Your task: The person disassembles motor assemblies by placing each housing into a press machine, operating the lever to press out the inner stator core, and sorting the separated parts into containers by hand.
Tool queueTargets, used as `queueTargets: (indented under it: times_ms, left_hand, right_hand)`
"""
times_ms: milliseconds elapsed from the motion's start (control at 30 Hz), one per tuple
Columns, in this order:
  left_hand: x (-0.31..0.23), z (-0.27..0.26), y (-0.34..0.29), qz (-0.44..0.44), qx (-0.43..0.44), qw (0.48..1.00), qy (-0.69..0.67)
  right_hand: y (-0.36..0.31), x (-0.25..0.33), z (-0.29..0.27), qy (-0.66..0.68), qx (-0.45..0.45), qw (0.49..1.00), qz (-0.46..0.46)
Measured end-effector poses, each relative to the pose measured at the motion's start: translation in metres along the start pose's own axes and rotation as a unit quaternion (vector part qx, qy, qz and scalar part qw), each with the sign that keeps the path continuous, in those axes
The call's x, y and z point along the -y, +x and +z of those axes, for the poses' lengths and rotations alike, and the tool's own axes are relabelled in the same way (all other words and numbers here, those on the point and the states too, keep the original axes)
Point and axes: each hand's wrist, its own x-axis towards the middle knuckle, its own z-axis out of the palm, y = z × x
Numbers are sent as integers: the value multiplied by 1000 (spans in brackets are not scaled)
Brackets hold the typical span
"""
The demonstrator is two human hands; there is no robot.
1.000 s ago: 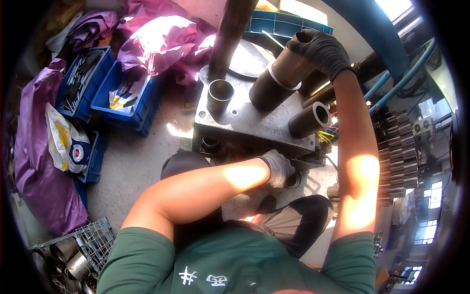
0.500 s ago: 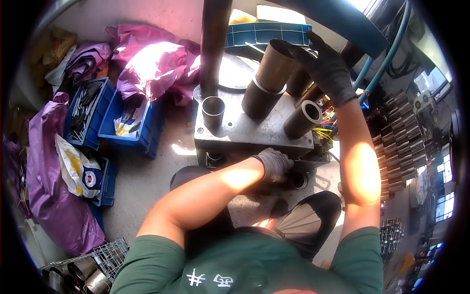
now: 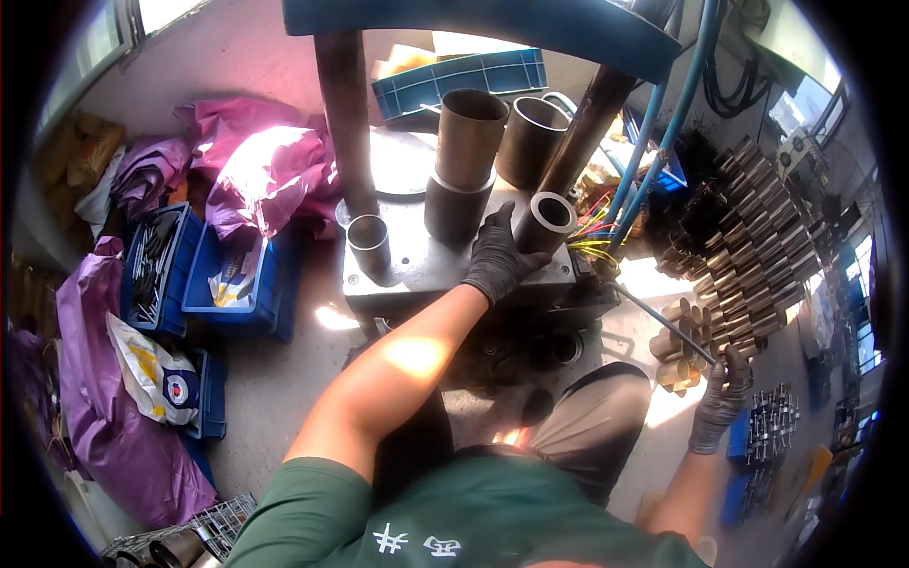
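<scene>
My left hand (image 3: 499, 256), in a dark grey glove, reaches over the front of a metal press plate (image 3: 402, 279). Its fingers are spread at the left of a short thick-walled tube (image 3: 535, 237), and the thumb lies across the tube's lower front. Just behind the fingers, a brown metal tube (image 3: 469, 147) stands on a dark cylinder (image 3: 454, 210). A thin metal lever rod (image 3: 663, 322) slopes out from the machine's right side. My gloved right hand (image 3: 721, 402) is closed around its outer end.
On the plate stand a small open tube (image 3: 369, 248) and another wide tube (image 3: 532, 142). Two posts flank it under a blue crossbar (image 3: 473, 28). Coloured wires (image 3: 597, 241) and blue hoses (image 3: 677, 114) hang at right, near stacked tubes (image 3: 757, 246). Blue bins (image 3: 237, 308) stand left.
My right hand has come down from the tall tube to the lever rod at the right. My left hand has moved up from below the plate's front edge to the thick-walled tube. The view has shifted.
</scene>
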Motion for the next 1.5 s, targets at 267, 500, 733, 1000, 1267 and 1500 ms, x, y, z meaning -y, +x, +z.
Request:
queueTargets:
  times_ms: [267,500,733,1000,1267,1500]
  left_hand:
    - [-8,62,32,50,1,961,-271]
    - [-28,32,2,49,-34,965,-257]
    - [-38,-30,-57,-55,-15,860,-507]
    - [-75,-132,-5,264,-230,890,-291]
    - [-109,-182,107,342,-355,864,-102]
    - [-146,-184,113,281,-235,748,553]
  right_hand:
    - [24,-2,86,461,-208,849,156]
    - [165,5,158,295,-313,894,122]
    - [181,6,176,208,-360,905,87]
    - [173,-2,168,229,-366,896,100]
    - [175,10,164,257,-371,884,124]
    - [173,16,162,273,-390,871,119]
